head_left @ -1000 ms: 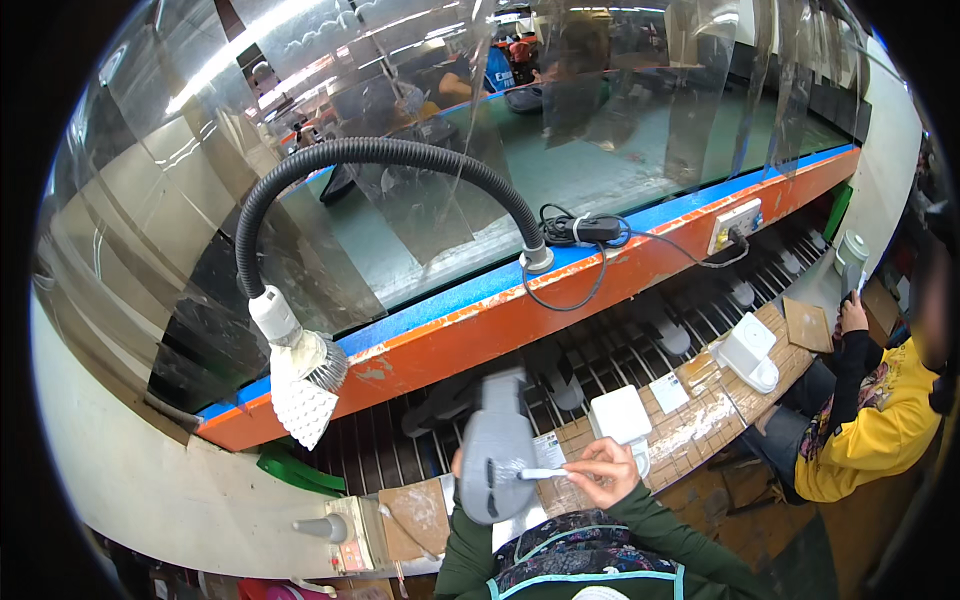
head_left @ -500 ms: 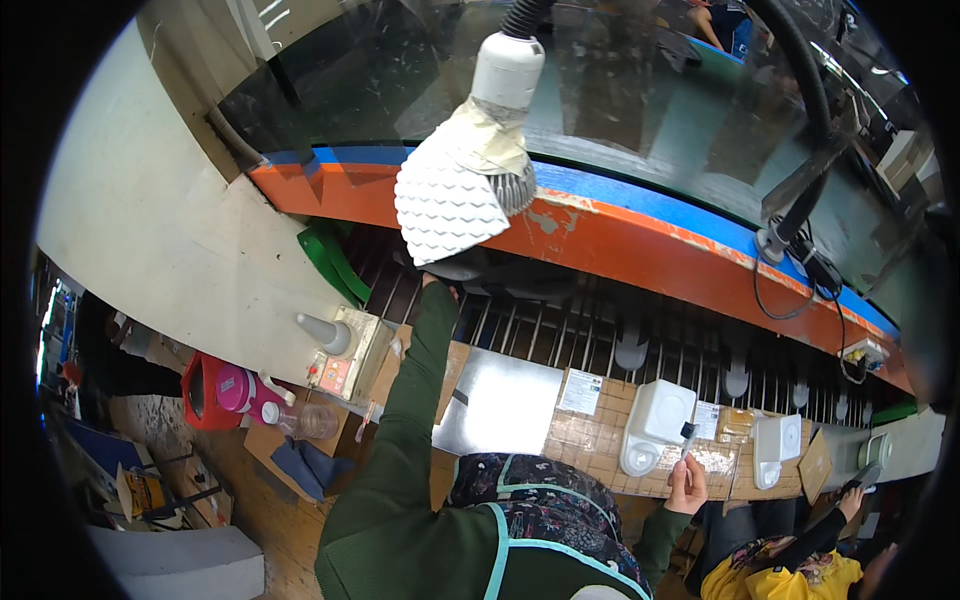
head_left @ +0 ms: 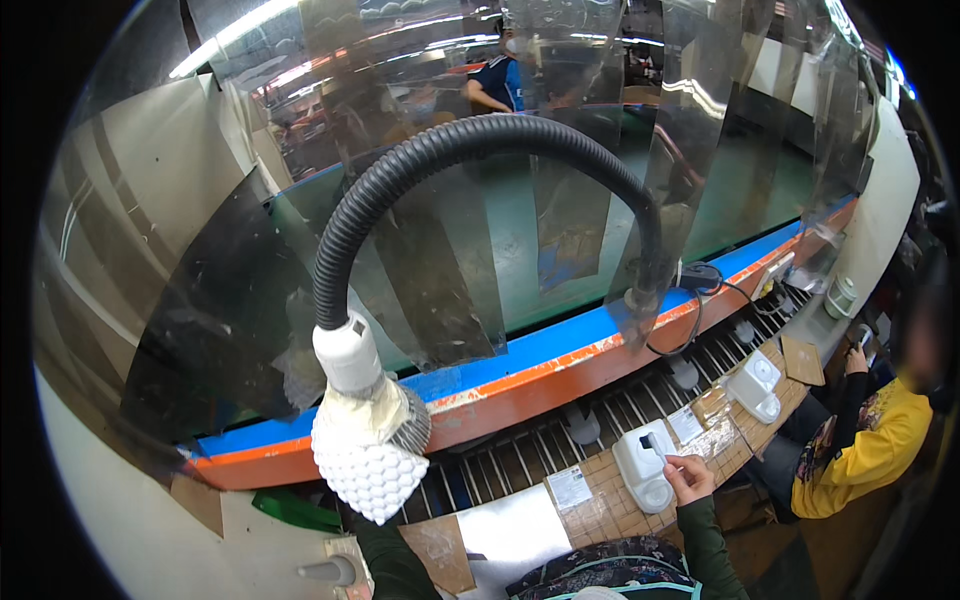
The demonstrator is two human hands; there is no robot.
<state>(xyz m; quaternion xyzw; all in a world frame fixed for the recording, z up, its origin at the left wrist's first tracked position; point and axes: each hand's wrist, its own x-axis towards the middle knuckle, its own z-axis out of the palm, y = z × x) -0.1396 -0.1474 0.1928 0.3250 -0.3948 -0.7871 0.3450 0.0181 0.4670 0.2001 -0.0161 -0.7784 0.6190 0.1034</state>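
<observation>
Head view: at left, the lamp's white shade (head_left: 366, 470) hides your left hand, so its grip cannot be told; the grey sole it held a second ago no longer shows, leaving only the brush (head_left: 657, 453) visibly held. Rightward, the silvery sheet (head_left: 515, 535) offers room, the orange rail (head_left: 545, 385) edging its far side. Beyond, your right hand (head_left: 690, 479) pinches the brush, bristles now over the white container (head_left: 629, 461), contact unclear.

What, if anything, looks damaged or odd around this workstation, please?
Two things: the paint on the orange beam looks chipped along its upper edge, and a bumpy white sheet covers part of the lamp head, which looks improvised.
</observation>
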